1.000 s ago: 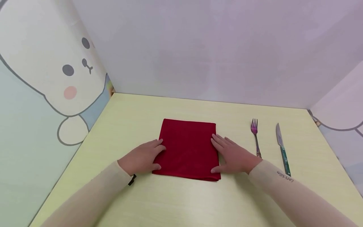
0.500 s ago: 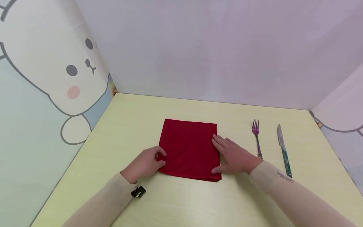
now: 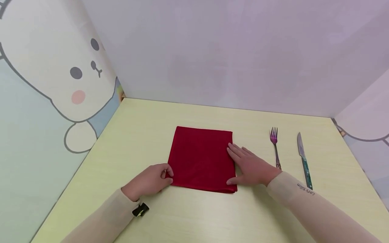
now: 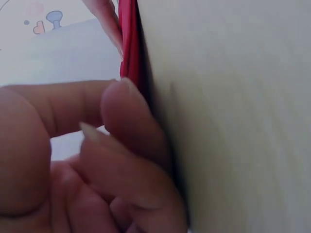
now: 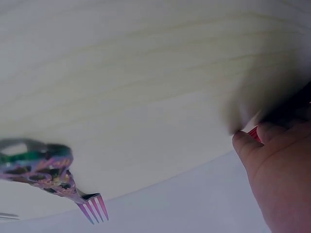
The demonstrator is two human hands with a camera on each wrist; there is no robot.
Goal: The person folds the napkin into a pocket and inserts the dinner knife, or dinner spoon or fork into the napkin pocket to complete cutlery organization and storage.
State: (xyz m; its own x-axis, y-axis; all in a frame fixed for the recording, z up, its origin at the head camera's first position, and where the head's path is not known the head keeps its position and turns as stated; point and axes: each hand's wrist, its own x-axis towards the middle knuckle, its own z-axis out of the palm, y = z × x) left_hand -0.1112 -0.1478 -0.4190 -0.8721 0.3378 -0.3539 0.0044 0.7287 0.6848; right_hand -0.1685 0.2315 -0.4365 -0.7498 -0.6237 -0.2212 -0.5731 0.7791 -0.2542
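Note:
A red cloth napkin (image 3: 200, 158), folded into a square, lies flat on the pale wooden table (image 3: 188, 216). My left hand (image 3: 149, 180) pinches its near left corner between thumb and curled fingers; in the left wrist view the red layers of the napkin (image 4: 130, 39) run into the fingertips. Along the opposite side, my right hand (image 3: 252, 168) rests with spread, straight fingers on the napkin's right edge. From the right wrist, the napkin is mostly hidden behind the right hand (image 5: 286, 170).
A fork (image 3: 274, 143) with a purple sheen lies right of the right hand, its handle end partly covered by the wrist. Farther right is a knife (image 3: 305, 162) with a green handle. A pale wall (image 3: 212, 57) bounds the table's back.
My left hand has slid nearer along the napkin's left edge to its corner, and its spread fingers have drawn together into a pinch. My right hand stays in place.

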